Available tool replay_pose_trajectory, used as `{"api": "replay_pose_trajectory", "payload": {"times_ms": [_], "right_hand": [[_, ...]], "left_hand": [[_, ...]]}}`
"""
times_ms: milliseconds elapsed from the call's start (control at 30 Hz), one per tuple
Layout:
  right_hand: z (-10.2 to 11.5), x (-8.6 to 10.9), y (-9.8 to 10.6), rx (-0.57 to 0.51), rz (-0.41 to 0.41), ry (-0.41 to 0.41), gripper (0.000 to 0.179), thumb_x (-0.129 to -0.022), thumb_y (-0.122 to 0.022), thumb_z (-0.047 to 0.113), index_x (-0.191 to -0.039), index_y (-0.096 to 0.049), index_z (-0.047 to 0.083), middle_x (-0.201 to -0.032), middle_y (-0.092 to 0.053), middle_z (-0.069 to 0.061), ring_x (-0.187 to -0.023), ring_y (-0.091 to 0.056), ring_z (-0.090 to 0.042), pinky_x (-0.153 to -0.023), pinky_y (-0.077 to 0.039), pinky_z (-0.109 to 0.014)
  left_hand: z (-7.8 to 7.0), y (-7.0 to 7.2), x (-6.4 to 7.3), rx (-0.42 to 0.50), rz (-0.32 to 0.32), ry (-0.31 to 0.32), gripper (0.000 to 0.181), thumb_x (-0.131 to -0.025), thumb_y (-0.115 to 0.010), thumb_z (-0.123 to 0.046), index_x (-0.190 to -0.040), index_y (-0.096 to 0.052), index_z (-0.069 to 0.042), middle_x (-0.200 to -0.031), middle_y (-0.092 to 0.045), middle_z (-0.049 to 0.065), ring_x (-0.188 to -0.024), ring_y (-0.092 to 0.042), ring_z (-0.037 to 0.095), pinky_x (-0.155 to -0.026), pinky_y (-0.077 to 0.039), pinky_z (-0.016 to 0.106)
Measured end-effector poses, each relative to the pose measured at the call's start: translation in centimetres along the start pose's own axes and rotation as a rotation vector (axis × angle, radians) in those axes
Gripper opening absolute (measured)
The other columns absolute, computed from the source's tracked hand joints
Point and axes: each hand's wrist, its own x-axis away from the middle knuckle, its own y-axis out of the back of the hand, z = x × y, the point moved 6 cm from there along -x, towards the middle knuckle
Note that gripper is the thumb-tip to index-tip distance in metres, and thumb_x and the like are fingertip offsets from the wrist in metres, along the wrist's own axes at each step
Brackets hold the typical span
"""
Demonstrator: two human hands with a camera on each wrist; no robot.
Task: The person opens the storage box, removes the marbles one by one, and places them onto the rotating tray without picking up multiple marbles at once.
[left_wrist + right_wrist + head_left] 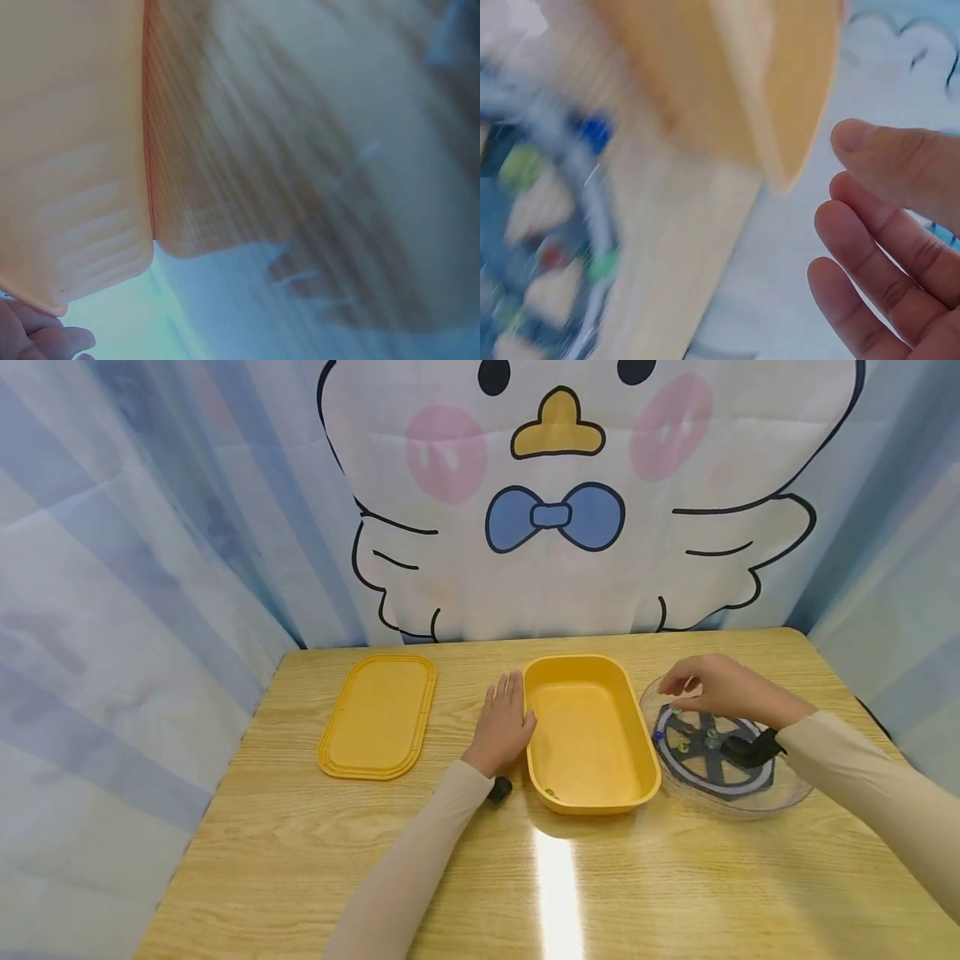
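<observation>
Against the left wall of a yellow plastic bin (592, 727), my left hand (501, 727) rests with its fingers straight along the rim. A small greenish marble (551, 792) lies in the bin's near left corner. Over a clear round bowl (797, 793) on the right hovers my right hand (712, 685). Its loosely bent fingers (862, 240) and thumb stand apart with nothing between them. Several coloured marbles show in the bowl, among them a blue marble (596, 133) and a yellow-green marble (521, 166), over a dark spoked wheel shape (708, 752) with a pale ring.
A flat yellow lid (378, 717) lies on the wooden table (300, 860) at the left. Behind the table's far edge hangs a curtain (555, 585) with a cartoon bird in a blue bow tie. The bin stands close beside the bowl.
</observation>
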Motion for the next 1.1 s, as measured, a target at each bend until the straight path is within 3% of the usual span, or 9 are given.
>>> {"api": "replay_pose_trajectory", "payload": {"times_ms": [167,467,600,867,1100], "right_hand": [[4.1,-1.9,-1.2,-0.077,0.087,0.105,0.017,-0.080,-0.072,0.008,-0.096,-0.072,0.011,-0.094,-0.070,-0.002,-0.085,-0.064,-0.016,-0.076,-0.056,-0.034],[9.8,-5.0,-6.5,-0.173,0.259,0.399,0.015,-0.079,-0.073,0.007,-0.093,-0.072,0.006,-0.091,-0.071,-0.007,-0.080,-0.065,-0.017,-0.074,-0.057,-0.036],[11.0,-5.6,-8.9,-0.180,0.334,0.489,0.016,-0.077,-0.075,0.007,-0.092,-0.073,0.005,-0.089,-0.072,-0.006,-0.078,-0.065,-0.015,-0.072,-0.056,-0.030],[12.0,-6.4,-12.1,-0.187,0.426,0.585,0.014,-0.074,-0.078,0.010,-0.087,-0.074,0.007,-0.082,-0.071,-0.002,-0.072,-0.062,-0.004,-0.068,-0.053,-0.018],[12.2,-6.8,-13.9,-0.187,0.508,0.587,0.007,-0.076,-0.076,0.009,-0.083,-0.074,0.009,-0.079,-0.071,0.001,-0.071,-0.058,0.002,-0.068,-0.050,-0.014]], "left_hand": [[0.0,0.1,0.0,-0.016,-0.003,0.009,0.062,-0.101,-0.031,-0.028,-0.151,-0.005,-0.003,-0.159,-0.013,0.012,-0.148,-0.007,0.024,-0.121,-0.007,0.040],[0.2,0.0,-0.2,-0.012,0.007,0.009,0.062,-0.101,-0.030,-0.030,-0.151,-0.004,-0.004,-0.159,-0.012,0.012,-0.148,-0.005,0.024,-0.121,-0.006,0.040],[0.2,-0.1,-0.2,0.004,0.014,0.000,0.063,-0.101,-0.031,-0.029,-0.151,-0.004,-0.003,-0.159,-0.012,0.012,-0.148,-0.005,0.023,-0.121,-0.005,0.039],[0.3,-0.3,-0.4,0.008,0.000,-0.021,0.062,-0.101,-0.033,-0.028,-0.151,-0.006,-0.003,-0.159,-0.013,0.011,-0.148,-0.007,0.024,-0.121,-0.007,0.039],[0.4,-0.3,-0.4,0.004,-0.008,-0.029,0.062,-0.100,-0.034,-0.027,-0.151,-0.007,-0.003,-0.158,-0.014,0.012,-0.148,-0.008,0.024,-0.121,-0.008,0.040]]}}
